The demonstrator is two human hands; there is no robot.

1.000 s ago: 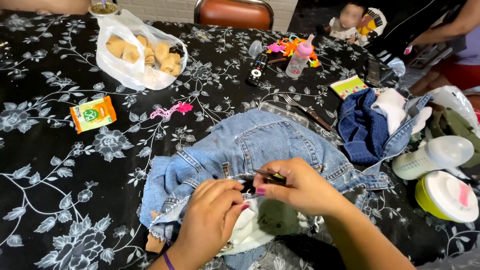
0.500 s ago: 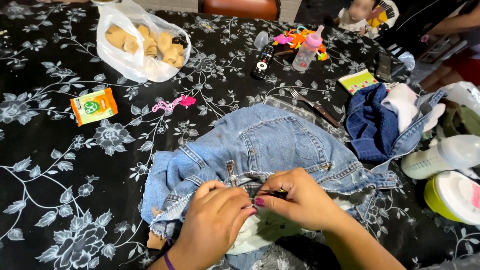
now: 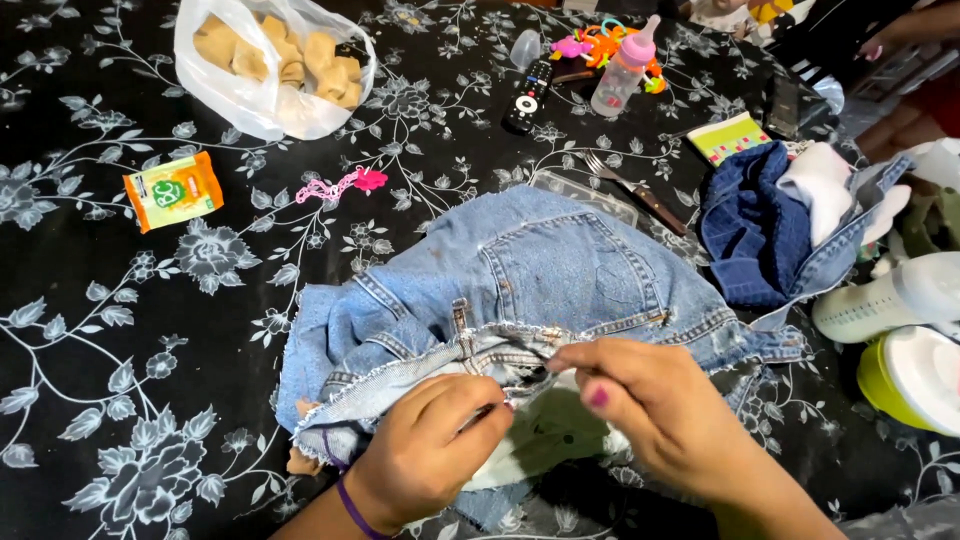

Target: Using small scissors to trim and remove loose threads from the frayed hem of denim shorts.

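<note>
Light blue jeans (image 3: 545, 275) lie spread on a black floral tablecloth (image 3: 120, 380), back pocket up. My left hand (image 3: 435, 450) pinches the frayed waistband edge near the middle. My right hand (image 3: 660, 415) is beside it, fingers closed on the same waistband edge, with a thin dark item between the fingertips that I cannot identify. A white and green lining shows under both hands.
A plastic bag of pastries (image 3: 275, 60) sits far left, an orange packet (image 3: 172, 190) and pink clip (image 3: 345, 183) nearer. A remote (image 3: 527, 95), baby bottle (image 3: 625, 68), fork (image 3: 635, 190), dark blue cloth (image 3: 755, 225), white bottle (image 3: 890, 300) and green lidded container (image 3: 915, 375) lie at right.
Both hands have stayed on the waistband, shifting slightly along it. The view has tipped down and closer to the jeans.
</note>
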